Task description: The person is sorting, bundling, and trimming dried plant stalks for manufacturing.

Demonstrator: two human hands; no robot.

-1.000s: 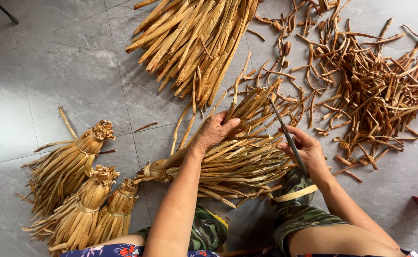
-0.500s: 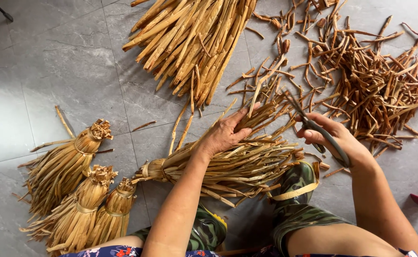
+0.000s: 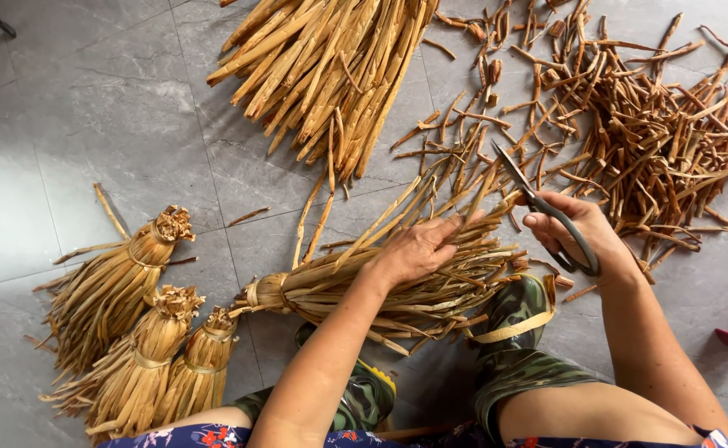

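the tied leaf bundle point(image 3: 380, 286) lies on the grey floor point(image 3: 90, 108), across the camouflage boots point(image 3: 513, 332). the left hand point(image 3: 418, 249) lies flat on top of the bundle, fingers point(image 3: 447, 228) spread narrow and pressing it down. the right hand point(image 3: 579, 236), just right of the bundle, has its fingers curled through the scissors point(image 3: 546, 207), blades pointing up over the bundle's loose ends. three finished bundles point(image 3: 132, 332) lie left of it.
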